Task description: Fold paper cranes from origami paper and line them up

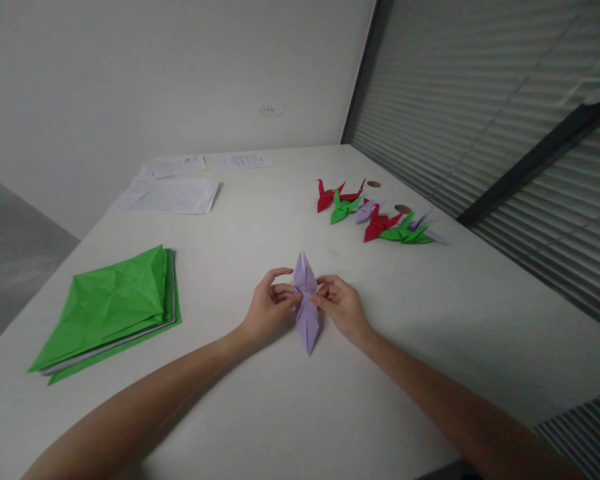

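**White worktop (230, 413) by the blinds (470, 73), lilac paper in both hands**

A pale, plain wall (180, 73) closes off the far end, with a grey smudge (271, 110) low on it. Along the right run the slatted blinds, crossed by a dark bar (540, 147).

Near the middle of the smooth worktop lies the lilac origami form (307, 327), a slim, creased diamond pointing away from the person, its far tip split into two narrow spikes. The left hand (273, 300) and right hand (344, 308) grasp it at the waist from either side, thumbs on top. Its index finger arched, the left hand reaches along the upper half. The fingers hide part of the paper's edges.

Beyond, to the right, sits a huddle of finished paper cranes (379, 225) in crisp red, green and lilac, sharp of neck and wing; they overlap, so I cannot make out each one whole. Two round brownish spots (374, 184) lie just behind them.

Over on the left rests a stack of green sheets (115, 290), crinkled with star-like creases, a pale layer showing between. Printed papers (170, 197) spread loosely farther back.
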Tool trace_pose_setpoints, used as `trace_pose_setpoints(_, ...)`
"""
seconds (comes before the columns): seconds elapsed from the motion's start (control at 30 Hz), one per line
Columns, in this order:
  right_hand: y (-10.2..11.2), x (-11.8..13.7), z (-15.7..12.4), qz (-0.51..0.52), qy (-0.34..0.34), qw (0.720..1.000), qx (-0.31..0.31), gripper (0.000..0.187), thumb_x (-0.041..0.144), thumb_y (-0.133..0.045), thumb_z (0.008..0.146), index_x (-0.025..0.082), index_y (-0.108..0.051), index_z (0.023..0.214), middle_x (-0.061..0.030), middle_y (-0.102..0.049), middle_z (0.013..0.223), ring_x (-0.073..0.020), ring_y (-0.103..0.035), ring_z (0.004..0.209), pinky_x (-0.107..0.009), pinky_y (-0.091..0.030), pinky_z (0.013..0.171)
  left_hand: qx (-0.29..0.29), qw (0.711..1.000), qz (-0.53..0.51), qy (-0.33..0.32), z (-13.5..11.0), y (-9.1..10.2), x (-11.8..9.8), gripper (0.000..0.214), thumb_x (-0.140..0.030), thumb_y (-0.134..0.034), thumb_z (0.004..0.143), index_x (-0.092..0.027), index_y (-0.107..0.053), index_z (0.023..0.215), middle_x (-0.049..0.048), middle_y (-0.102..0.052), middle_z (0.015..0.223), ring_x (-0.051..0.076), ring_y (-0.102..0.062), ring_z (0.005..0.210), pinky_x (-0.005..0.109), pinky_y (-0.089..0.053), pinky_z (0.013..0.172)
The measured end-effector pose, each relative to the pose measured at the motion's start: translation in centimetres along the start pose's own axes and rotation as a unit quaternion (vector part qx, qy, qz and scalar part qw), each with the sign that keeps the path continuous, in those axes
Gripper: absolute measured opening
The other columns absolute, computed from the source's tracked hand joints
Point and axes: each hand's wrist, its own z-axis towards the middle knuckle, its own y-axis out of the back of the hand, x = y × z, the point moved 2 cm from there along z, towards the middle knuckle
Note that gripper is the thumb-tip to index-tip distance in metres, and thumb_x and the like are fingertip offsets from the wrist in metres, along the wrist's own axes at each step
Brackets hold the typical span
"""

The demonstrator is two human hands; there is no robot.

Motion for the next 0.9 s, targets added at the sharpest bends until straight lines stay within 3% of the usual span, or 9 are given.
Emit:
trace_pose_setpoints(0.17,-0.09,0.09,0.0,-0.027,-0.023,0.999,0.019,0.037,0.05,-0.08,0.06,0.019,-0.061,0.067,0.0016,-0.058,0.061,-0.0117,-0.05,0.057,-0.026,-0.04,0.054,0.019,0.999,0.035,0.031,0.07,-0.19,-0.13,0.036,-0.038,-0.082,0.062,-0.01,-0.069,0.082,0.0061,-0.069,0.072,0.013,-0.061,0.063,0.026,-0.048,0.063)
trace_pose_setpoints(0.4,-0.19,0.18,-0.42,-0.025,-0.056,0.998,0.026,0.043,0.051,-0.081,0.057,0.019,-0.053,0.056,0.0056,-0.048,0.052,-0.0087,-0.04,0.051,-0.024,-0.031,0.049,0.022,0.988,0.151,-0.001,0.0,0.24,-0.33,0.037,-0.045,-0.069,0.076,-0.011,-0.069,0.064,0.0024,-0.059,0.058,0.011,-0.05,0.056,0.024,-0.039,0.055)
trace_pose_setpoints(0.67,-0.18,0.18,-0.48,-0.01,-0.064,0.998,0.012,0.043,0.053,-0.08,0.059,0.019,-0.055,0.057,0.0047,-0.05,0.053,-0.01,-0.043,0.053,-0.025,-0.034,0.052,0.062,0.987,0.15,0.005,-0.05,0.29,0.14,0.041,-0.048,-0.063,0.082,-0.011,-0.069,0.067,0.0035,-0.06,0.062,0.013,-0.053,0.059,0.026,-0.042,0.06)
trace_pose_setpoints(0.9,-0.16,0.53,-0.56,-0.021,-0.054,0.998,0.021,0.042,0.052,-0.079,0.061,0.019,-0.054,0.055,0.0047,-0.049,0.053,-0.0099,-0.042,0.053,-0.025,-0.033,0.051,0.048,0.988,0.143,0.003,-0.14,0.05,-0.07,0.041,-0.05,-0.066,0.079,-0.011,-0.069,0.065,0.0023,-0.058,0.059,0.012,-0.051,0.057,0.025,-0.04,0.056)
